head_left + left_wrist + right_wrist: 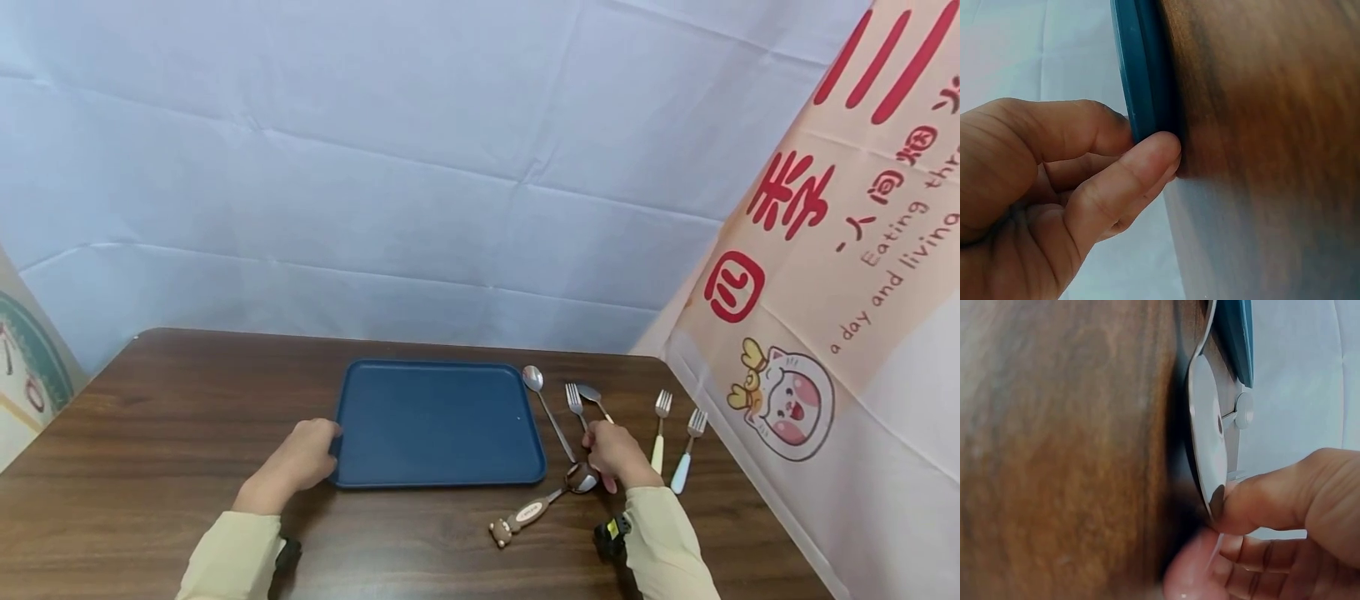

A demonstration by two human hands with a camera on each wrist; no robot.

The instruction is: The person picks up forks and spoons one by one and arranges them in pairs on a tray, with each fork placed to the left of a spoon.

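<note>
Pinching the blue tray's near left rim, my left hand has its thumb and curled fingers closed on the edge. My right hand curls its fingers onto a metal spoon bowl, thumb tip pressing its edge. Just beyond those fingers lie a long spoon and fork; two pale-handled forks lie further right, a bear-handled spoon nearer me.

Left hand at blue tray's edge, right hand seemingly on cutlery.
</note>
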